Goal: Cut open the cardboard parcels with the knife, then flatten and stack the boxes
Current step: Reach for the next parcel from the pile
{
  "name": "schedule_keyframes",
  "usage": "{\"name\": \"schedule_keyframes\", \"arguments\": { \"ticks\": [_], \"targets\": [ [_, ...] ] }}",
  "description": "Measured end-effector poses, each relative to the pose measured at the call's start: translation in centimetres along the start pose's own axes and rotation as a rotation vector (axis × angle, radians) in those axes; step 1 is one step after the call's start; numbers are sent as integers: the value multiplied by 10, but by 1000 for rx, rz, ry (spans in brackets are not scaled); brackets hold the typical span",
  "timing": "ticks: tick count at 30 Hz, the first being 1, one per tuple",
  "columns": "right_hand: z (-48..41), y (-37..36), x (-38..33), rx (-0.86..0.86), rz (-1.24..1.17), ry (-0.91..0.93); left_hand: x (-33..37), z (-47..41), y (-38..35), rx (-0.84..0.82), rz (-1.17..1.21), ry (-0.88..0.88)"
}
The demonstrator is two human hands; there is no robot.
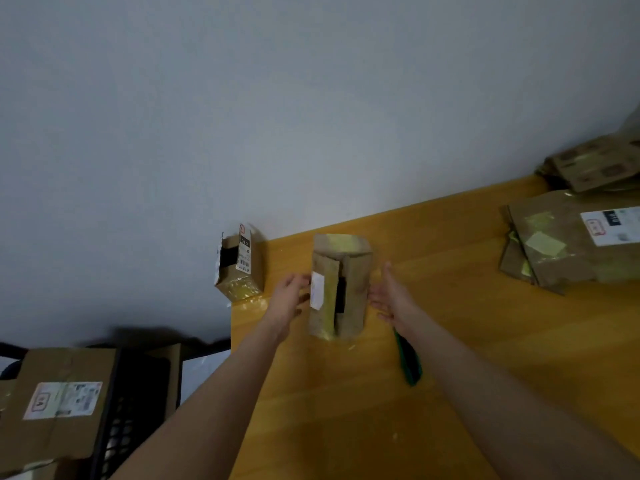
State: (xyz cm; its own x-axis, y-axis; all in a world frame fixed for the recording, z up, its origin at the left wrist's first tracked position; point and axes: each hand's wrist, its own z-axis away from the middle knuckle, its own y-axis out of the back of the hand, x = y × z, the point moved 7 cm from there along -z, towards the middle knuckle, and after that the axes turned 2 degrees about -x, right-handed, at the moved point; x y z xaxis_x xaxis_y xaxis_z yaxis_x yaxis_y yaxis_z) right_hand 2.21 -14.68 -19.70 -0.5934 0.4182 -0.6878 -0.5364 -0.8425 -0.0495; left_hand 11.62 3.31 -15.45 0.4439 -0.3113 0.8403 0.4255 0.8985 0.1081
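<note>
Evidently the cutting of this one is done: the small brown cardboard box (337, 289) lies on the yellow wooden bench (450, 341) near its far edge, with its taped flaps parted along a dark slit and a white label on its left side. The left hand (289, 296) reaches its left side at the label, fingers fairly straight and touching the card. The right hand (389, 296) is spread, fingers straight, thumb raised, fingertips at or just beside the right wall; blur hides whether they touch. The green-handled knife (408, 358) lies on the bench just beside the right forearm, in neither hand. I judge the step to be flattening, so the next move calls for pushing the two sides across each other until the box collapses, then carrying it right to the flattened brown cardboard boxes (568, 244), with a further cardboard pile (595, 164) behind. Another small taped parcel (239, 265) waits at the bench's far left corner, and a labelled cardboard parcel (59, 400) sits lower left beside a black plastic crate (128, 410).
</note>
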Motion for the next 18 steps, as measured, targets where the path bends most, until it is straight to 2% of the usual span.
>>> {"name": "schedule_keyframes", "arguments": {
  "ticks": [6, 10, 12, 14, 18],
  "targets": [
    [25, 9, -4, -121, -16, -4, 19, 10, -10, -96, 0, 17],
    [31, 14, 1, -199, -189, -8, 18, 10, -17, -226, 7, 53],
    [29, 19, 8, -189, -118, -6, 15, 11, -16, -272, 11, 90],
    [27, 17, 15, -170, -35, -20, 15, 10, -14, -301, -85, 77],
    [33, 5, 26, -29, 1, -2, 18, 5, -11, -281, -319, -80]
  ]
}}
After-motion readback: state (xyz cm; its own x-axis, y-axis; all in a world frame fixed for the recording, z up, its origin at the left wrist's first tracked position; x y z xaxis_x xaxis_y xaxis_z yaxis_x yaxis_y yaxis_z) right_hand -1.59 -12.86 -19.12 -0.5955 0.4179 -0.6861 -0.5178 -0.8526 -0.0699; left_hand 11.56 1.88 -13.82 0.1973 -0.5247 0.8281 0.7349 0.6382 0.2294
